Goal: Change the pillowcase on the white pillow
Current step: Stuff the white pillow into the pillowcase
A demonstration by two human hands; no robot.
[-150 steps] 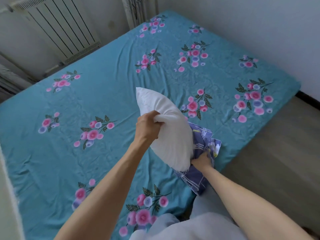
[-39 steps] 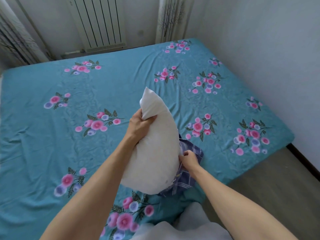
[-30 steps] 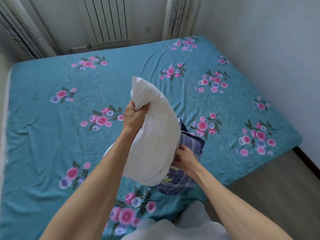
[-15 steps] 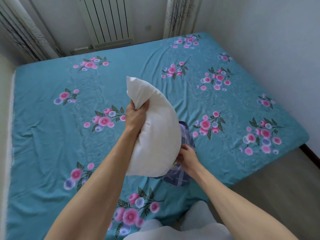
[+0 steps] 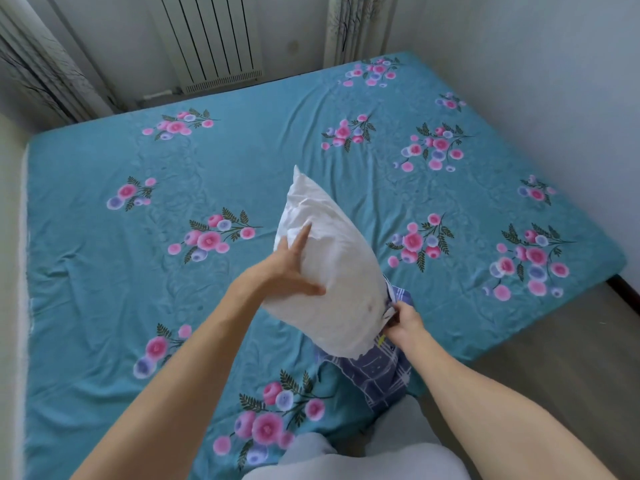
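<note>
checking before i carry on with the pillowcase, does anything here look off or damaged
Nothing looks damaged or spilled. The white stuffed pillow is tilted in mid-air, the left hand lying open against its side. The right hand pinches the blue checked pillowcase, which hangs crumpled at the pillow's lower end. The teal floral bedsheet is merely wrinkled.

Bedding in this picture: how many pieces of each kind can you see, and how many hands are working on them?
White pillow: 1
Blue checked pillowcase, bunched at the pillow's lower end: 1
Teal flowered bed sheet: 1
Hands: 2, the left hand spread against the pillow, the right hand pinching the pillowcase edge
Total: 3 pieces of bedding, 2 hands
</note>
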